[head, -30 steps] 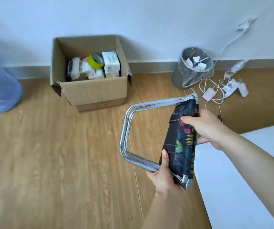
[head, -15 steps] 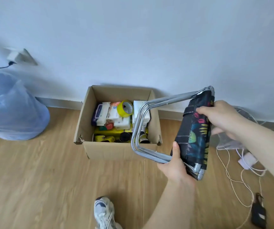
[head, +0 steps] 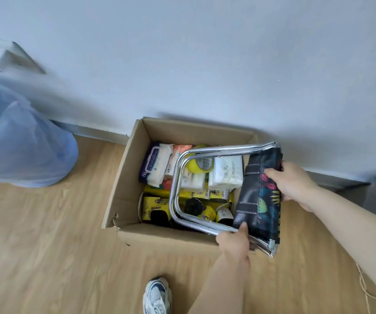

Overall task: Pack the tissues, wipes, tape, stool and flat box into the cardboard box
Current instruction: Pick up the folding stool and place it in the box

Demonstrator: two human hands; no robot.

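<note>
the folded stool [head: 259, 196] is held flat over the open cardboard box [head: 123, 189], which sits on the wood floor [head: 46, 245] against the wall. the left hand [head: 234, 243] has its grip clenched on the chrome legs at the box's near edge, thumb up against the dark patterned seat fabric. the right hand [head: 293, 184] grips that fabric over the box's right wall. the chrome frame [head: 178, 189] spans the box's opening. under it lie a wipes pack [head: 154, 165] at the far left, a white tissue pack [head: 226, 172] at the far right, and a yellow tape roll [head: 199, 165] between them. a blue plastic bag [head: 17, 141] sits well left of the box, and a sneaker [head: 157, 295] stands on the floor near the box's front.
</note>
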